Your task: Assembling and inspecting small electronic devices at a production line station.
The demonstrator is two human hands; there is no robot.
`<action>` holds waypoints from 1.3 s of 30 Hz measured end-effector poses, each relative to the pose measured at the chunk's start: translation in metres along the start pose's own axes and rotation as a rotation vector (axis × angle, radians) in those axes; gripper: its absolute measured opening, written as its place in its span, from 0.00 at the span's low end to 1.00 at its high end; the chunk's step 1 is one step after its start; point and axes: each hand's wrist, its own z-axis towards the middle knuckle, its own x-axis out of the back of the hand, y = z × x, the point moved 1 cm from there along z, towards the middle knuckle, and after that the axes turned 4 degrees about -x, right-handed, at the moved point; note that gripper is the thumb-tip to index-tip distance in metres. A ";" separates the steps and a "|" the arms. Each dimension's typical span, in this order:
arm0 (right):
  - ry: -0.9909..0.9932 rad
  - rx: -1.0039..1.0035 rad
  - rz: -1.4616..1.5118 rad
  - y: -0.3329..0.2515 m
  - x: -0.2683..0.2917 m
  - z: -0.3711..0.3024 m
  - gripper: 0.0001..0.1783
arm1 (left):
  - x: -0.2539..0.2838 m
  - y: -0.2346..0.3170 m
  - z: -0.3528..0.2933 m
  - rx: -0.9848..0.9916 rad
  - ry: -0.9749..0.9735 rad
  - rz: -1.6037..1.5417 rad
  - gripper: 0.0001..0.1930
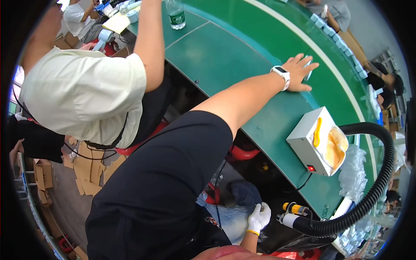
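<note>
My left arm, in a black sleeve, stretches across the green worktable (pixel 197 60) to the far right. At its end my left hand (pixel 298 73), bare and with a white watch (pixel 282 78) on the wrist, is open with its fingers spread. A small pale, rounded thing (pixel 308 68) shows partly behind those fingers, over the green belt; whether I touch it I cannot tell. Low down near my lap is my right hand (pixel 259 218) in a white knitted glove. Its fingers look curled together, and anything inside them is hidden.
A white box (pixel 310 138) with a yellow-edged pad on top stands on the table. A black ribbed hose (pixel 388 151) curves around to a yellow-ended fitting (pixel 294 209). Beside me at the left sits a person in a cream shirt (pixel 86 89). A water bottle (pixel 176 16) stands farther off.
</note>
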 end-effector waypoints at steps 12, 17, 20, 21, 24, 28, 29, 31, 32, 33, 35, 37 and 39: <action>-0.163 0.217 -0.250 -0.027 -0.008 -0.003 0.17 | 0.073 0.053 -0.088 0.316 -0.368 0.080 0.39; -0.253 0.423 -0.201 0.001 -0.001 -0.027 0.18 | 0.111 0.094 -0.169 0.305 -0.413 0.061 0.38; -0.325 0.324 -0.035 0.003 0.011 -0.035 0.16 | 0.126 0.110 -0.212 0.280 -0.420 0.081 0.38; -0.360 0.136 0.101 -0.005 0.012 -0.039 0.15 | 0.128 0.111 -0.221 0.273 -0.402 0.073 0.38; -0.508 0.461 -0.545 -0.038 0.055 -0.014 0.20 | 0.133 0.110 -0.230 0.232 -0.333 0.061 0.39; -0.541 0.652 -0.900 -0.119 0.051 -0.012 0.22 | 0.144 0.098 -0.259 0.242 -0.272 0.081 0.36; -0.511 0.663 -0.899 -0.135 0.048 -0.009 0.22 | 0.145 0.100 -0.257 0.212 -0.253 0.085 0.34; -0.498 0.714 -0.916 -0.168 0.036 -0.014 0.21 | 0.124 0.093 -0.260 0.236 -0.230 0.114 0.32; -0.495 0.743 -0.927 -0.185 0.029 -0.015 0.21 | 0.114 0.082 -0.262 0.247 -0.217 0.132 0.29; -0.474 0.740 -0.927 -0.194 0.029 -0.021 0.20 | 0.114 0.082 -0.258 0.235 -0.210 0.130 0.29; -0.438 0.736 -0.928 -0.207 0.031 -0.021 0.20 | 0.120 0.083 -0.254 0.212 -0.258 0.121 0.27; -0.419 0.740 -0.942 -0.215 0.033 -0.021 0.19 | 0.119 0.084 -0.255 0.212 -0.280 0.109 0.25; -0.405 0.747 -0.957 -0.220 0.036 -0.019 0.19 | 0.116 0.084 -0.256 0.216 -0.260 0.104 0.24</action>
